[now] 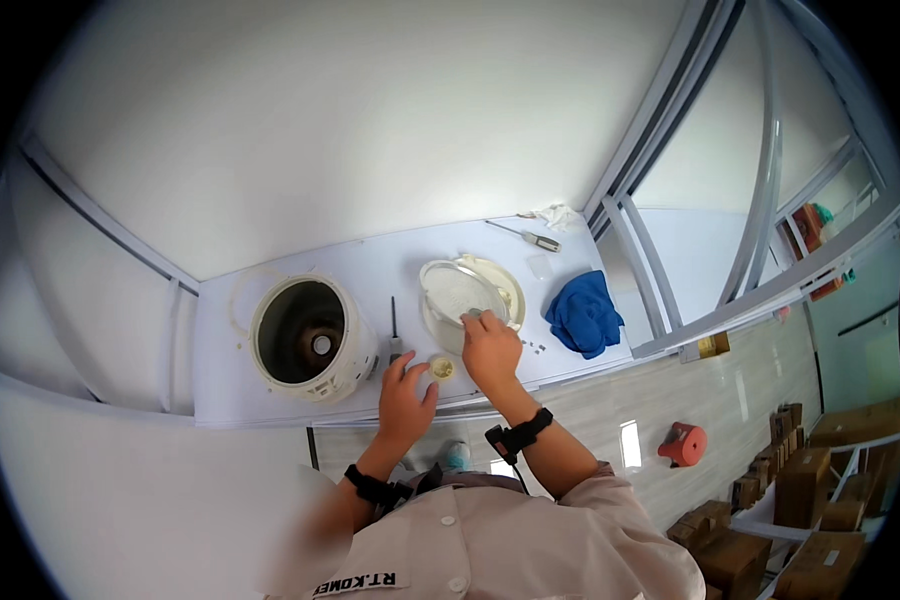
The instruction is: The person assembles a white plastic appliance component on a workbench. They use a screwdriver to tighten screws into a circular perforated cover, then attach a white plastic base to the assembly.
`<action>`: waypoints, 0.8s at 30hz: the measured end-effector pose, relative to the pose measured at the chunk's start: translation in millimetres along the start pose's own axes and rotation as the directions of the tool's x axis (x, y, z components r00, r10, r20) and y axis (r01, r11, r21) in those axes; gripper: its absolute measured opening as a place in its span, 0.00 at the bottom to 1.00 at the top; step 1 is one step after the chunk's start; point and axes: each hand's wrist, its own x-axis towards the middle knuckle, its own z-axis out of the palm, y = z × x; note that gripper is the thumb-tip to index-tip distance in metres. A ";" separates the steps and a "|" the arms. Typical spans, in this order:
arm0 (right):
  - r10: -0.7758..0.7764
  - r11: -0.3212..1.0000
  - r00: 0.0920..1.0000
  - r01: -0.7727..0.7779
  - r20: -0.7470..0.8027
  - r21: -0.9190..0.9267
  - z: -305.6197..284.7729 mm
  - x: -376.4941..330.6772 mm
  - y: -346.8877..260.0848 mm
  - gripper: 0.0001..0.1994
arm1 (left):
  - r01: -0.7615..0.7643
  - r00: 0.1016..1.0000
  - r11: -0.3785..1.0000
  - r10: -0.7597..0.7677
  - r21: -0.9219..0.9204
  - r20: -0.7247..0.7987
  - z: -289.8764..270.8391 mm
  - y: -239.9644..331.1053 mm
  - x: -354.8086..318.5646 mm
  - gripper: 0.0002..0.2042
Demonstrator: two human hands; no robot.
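Observation:
My right hand (491, 347) is closed, its fingertips pinched at the near edge of a round, pale disc like an inner lid plate (460, 287). The disc overlaps a cream-coloured round lid (515, 287) on the table. My left hand (406, 402) is open, fingers apart, beside a small round yellowish part (441, 368). Next to its fingertips lies a screwdriver (396, 345), its shaft pointing away from me. Farther left stands a white rice cooker body (355, 365), open at the top, with a dark interior and a small round piece at its bottom.
A blue cloth (585, 314) lies crumpled at the table's right end. Behind it are a second screwdriver (530, 238) and a white crumpled cloth (558, 216). Several small grey pieces (536, 348) lie near my right hand. Metal frame posts (650, 265) border the right; a red stool (683, 444) stands on the floor.

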 end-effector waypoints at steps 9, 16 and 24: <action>-0.251 0.950 0.952 0.277 -0.174 0.144 -49.6 -2.8 -4.6 0.17 | 0.171 0.973 0.437 -0.219 -0.883 0.080 -28.5 17.3 54.5 0.24; -0.313 0.897 0.922 0.366 -0.228 0.248 -57.8 -0.7 -11.3 0.21 | 0.138 0.981 0.538 -0.190 -0.832 0.040 -63.9 32.4 67.0 0.22; -0.062 0.886 0.984 0.131 -0.166 0.445 -62.7 12.8 -44.0 0.19 | 0.092 0.985 0.543 -0.172 -0.835 -0.003 -121.8 46.2 70.5 0.36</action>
